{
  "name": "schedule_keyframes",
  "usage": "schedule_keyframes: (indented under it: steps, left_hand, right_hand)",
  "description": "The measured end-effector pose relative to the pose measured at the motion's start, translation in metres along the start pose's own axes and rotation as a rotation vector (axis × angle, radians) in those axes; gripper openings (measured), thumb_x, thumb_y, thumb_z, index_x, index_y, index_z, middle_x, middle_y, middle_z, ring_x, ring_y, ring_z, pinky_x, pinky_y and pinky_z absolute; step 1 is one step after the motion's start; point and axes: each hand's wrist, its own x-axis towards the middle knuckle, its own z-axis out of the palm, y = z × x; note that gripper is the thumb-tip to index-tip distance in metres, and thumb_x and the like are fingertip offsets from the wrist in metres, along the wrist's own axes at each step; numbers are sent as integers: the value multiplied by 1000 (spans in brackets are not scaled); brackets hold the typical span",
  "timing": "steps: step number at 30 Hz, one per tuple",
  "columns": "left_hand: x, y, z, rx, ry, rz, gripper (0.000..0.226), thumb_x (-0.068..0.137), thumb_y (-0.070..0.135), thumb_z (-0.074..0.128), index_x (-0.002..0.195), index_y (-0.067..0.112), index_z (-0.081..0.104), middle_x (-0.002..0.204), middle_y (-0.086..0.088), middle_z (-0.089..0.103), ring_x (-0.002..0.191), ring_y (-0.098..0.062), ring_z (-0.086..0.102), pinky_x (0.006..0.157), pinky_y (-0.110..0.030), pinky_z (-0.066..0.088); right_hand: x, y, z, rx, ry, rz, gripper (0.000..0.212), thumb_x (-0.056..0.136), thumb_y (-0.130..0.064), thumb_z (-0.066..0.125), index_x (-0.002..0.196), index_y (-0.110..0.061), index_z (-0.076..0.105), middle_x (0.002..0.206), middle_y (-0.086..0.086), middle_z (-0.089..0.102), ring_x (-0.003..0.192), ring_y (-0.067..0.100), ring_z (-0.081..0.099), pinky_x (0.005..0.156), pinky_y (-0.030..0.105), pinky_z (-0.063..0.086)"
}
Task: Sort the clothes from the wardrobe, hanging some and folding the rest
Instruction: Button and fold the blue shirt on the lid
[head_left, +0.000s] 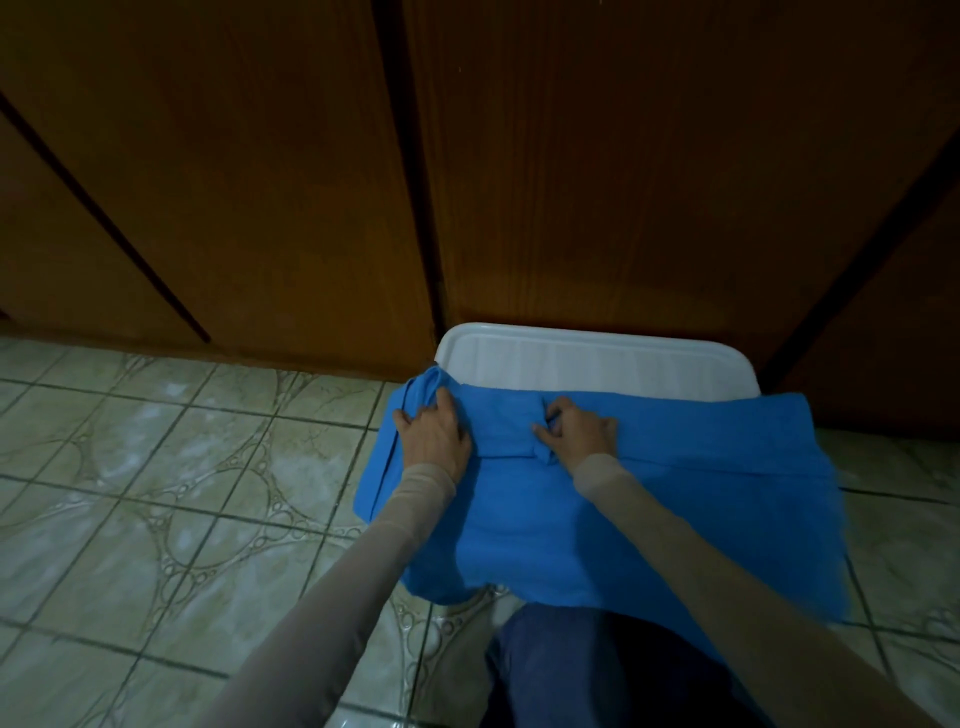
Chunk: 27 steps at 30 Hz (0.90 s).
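A bright blue garment (649, 509) lies spread over a white plastic lid (597, 358) of a box on the floor. Its left edge and near edge hang over the sides. My left hand (434, 431) grips a bunched fold at the garment's far left corner. My right hand (579, 428) pinches a small fold of the blue cloth near the middle, at a horizontal crease. Both forearms wear thin beige sleeves.
Closed brown wooden wardrobe doors (260, 182) stand right behind the box. Pale patterned floor tiles (156, 493) stretch to the left and right. My knee in dark blue trousers (587, 670) is at the near edge.
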Motion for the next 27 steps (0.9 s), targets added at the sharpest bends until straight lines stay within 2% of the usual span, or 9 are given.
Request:
schedule_keyframes:
  steps: [4,6,9,12,14,16,17,22,27]
  left_hand:
    - [-8,1,1,116,57,69,44,90,27,45,130,12,35,129,-10,43,122,-27,39,105,-47,25]
    - [-9,3,1,151,77,125,48,93,25,44,137,13,28,142,-11,30,133,-28,27,109,-49,19]
    - [-10,9,11,55,-9,279,52,101,36,28,148,21,15,157,-5,10,144,-22,8,115,-48,-1]
    - [-14,11,31,16,-152,330,56,98,54,12,149,35,-3,158,0,-11,145,-18,-11,112,-51,-15]
    - [-14,8,40,28,-133,330,71,83,69,-14,146,38,-10,157,1,-16,144,-17,-15,111,-52,-17]
    - [-13,6,44,10,-115,342,97,57,78,-34,144,42,-13,157,2,-17,144,-17,-16,109,-52,-20]
    - [-12,6,46,6,-112,345,101,51,81,-34,143,44,-14,157,3,-17,144,-18,-16,108,-52,-21]
    - [-2,7,49,31,-91,339,95,48,88,-26,135,50,-22,157,5,-16,144,-22,-16,108,-55,-17]
    - [13,7,49,42,-43,361,95,53,87,-24,139,50,-15,158,6,-10,145,-21,-10,110,-58,-11]
  right_hand:
    - [-10,9,1,-13,76,-124,23,95,-34,48,111,-18,50,110,1,58,110,19,48,94,36,26]
    - [-14,15,1,-75,72,-193,29,97,-33,43,122,-19,47,127,0,49,122,17,39,99,35,24]
    - [-19,25,1,-223,-84,-210,53,100,-41,29,148,-21,18,157,-3,12,143,12,10,114,43,6]
    - [-24,43,3,-323,-175,-147,62,98,-54,16,147,-30,-13,155,-6,-21,143,13,-17,112,53,-9]
    - [-27,62,2,-367,-143,-136,72,82,-72,-9,140,-33,-25,150,-8,-30,142,15,-21,110,56,-12]
    - [-29,84,-3,-401,-108,-115,94,49,-79,-38,133,-37,-31,145,-12,-34,142,13,-20,109,58,-14]
    - [-30,94,-6,-407,-101,-98,101,40,-78,-43,132,-38,-31,147,-12,-33,142,13,-20,109,58,-13]
    - [-30,133,-26,-408,-41,-53,99,43,-81,-40,134,-45,-23,154,-12,-20,143,11,-15,110,57,-11]
    - [-26,148,-33,-396,-16,-72,90,52,-83,-32,135,-50,-21,148,-20,-24,142,7,-16,111,53,-13]
